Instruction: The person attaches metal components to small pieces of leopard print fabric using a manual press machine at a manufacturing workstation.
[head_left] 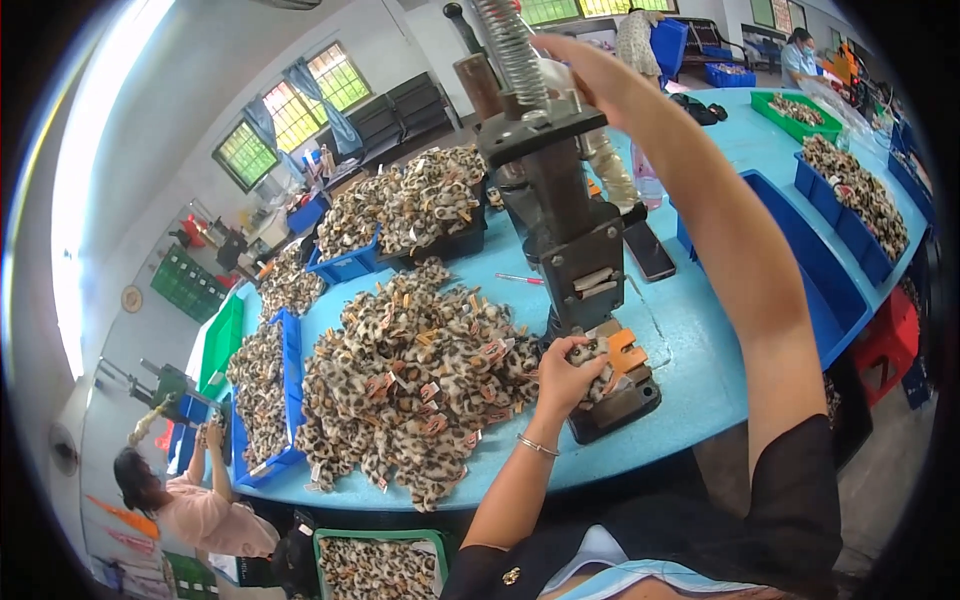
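Note:
My left hand (568, 378) is pinched on a small leopard-print plush piece (594, 362) at the base of a dark hand press (568, 200). The plush lies against an orange fixture (626, 352) on that base. My right arm reaches up beside the press, and my right hand (585, 75) is curled at its top, next to the coil spring (510, 50). What the right fingers grip is mostly hidden. To the left of the press spreads a big heap of leopard-print plush pieces (410, 370), several with small tags.
A phone (650, 250) and a red pen (520, 279) lie on the blue table (700, 345). Blue bins (845, 310) stand to the right, one filled with plush (855, 195). More plush-filled bins (290, 390) are at left. A co-worker (205, 500) works at another press on the left.

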